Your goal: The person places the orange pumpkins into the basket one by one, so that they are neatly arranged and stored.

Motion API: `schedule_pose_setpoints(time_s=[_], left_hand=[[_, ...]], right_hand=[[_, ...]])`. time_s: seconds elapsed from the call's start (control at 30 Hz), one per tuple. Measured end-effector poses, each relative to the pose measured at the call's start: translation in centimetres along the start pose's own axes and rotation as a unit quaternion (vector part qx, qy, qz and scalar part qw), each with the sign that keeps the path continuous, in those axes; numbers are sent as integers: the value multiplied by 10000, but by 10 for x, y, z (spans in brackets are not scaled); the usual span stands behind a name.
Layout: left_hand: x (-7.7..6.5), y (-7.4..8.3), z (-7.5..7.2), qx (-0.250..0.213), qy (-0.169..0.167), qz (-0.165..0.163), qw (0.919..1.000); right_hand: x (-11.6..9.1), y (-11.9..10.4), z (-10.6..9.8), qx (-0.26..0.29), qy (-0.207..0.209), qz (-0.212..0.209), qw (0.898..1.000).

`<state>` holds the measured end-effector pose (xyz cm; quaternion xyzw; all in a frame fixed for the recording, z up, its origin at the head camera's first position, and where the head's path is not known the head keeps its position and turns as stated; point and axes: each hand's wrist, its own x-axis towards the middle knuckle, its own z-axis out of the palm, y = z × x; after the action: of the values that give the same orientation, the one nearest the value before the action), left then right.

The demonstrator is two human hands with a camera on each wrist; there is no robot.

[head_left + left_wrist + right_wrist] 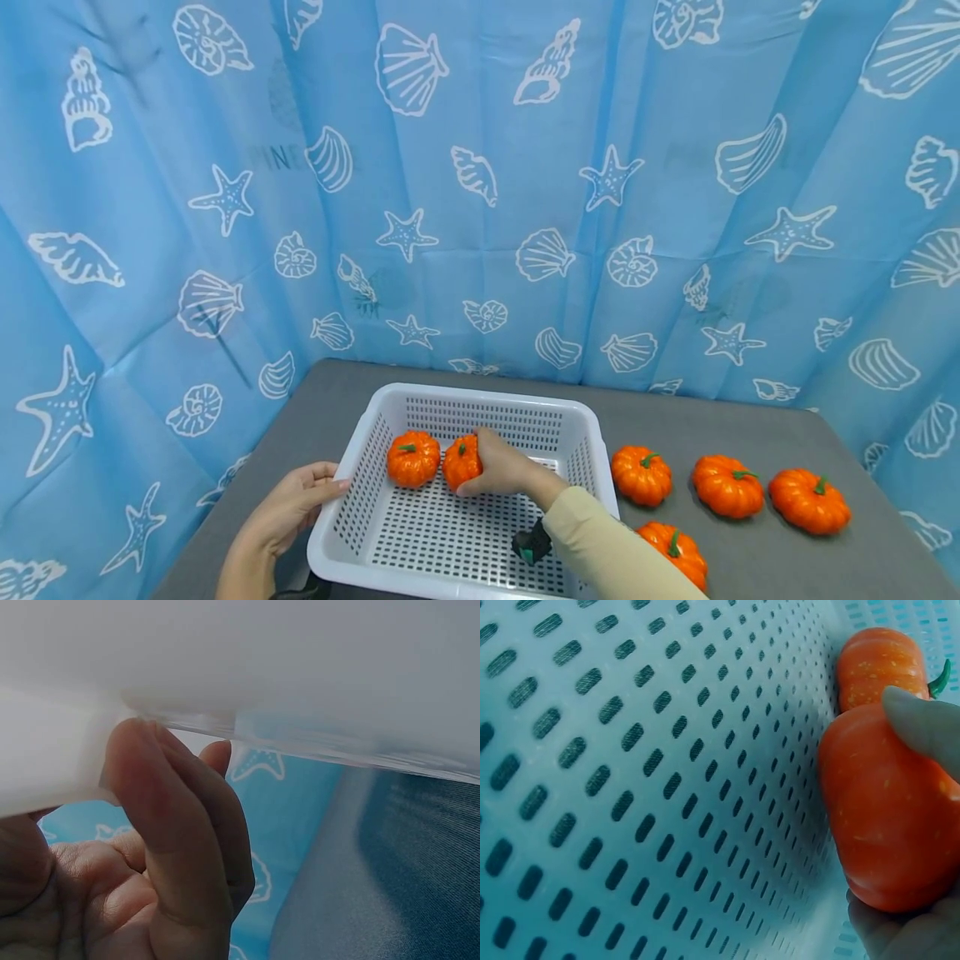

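Inside a white perforated plastic basket, my right hand grips a small orange pumpkin, thumb on one side and fingers round the other. Just left of it in the basket sits a second pumpkin with a green stem. The right wrist view shows the held pumpkin close over the basket floor, the other pumpkin right behind it. My left hand holds the basket's left rim, thumb on top; in the left wrist view its curled fingers hook the rim from below.
Right of the basket on the grey table lie several more pumpkins: one by the basket wall, two farther right and one nearer me, partly behind the right sleeve. A blue shell-print curtain hangs behind the table.
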<state>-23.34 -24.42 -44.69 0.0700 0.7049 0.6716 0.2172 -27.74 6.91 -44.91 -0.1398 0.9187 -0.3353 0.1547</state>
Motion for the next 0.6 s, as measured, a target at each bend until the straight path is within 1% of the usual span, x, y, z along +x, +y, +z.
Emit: schedule_pose_setpoints(time_s=[0.27,0.47,0.6], left_hand=[[0,0,1,10,73,-13,10000],[0,1,2,18,89,-29,10000],[0,1,2,29,96,-15,9999]], right_hand=[[2,3,4,44,36,40,10000],[2,3,2,54,15,183,9998],[3,4,0,0,-18,170,9999]])
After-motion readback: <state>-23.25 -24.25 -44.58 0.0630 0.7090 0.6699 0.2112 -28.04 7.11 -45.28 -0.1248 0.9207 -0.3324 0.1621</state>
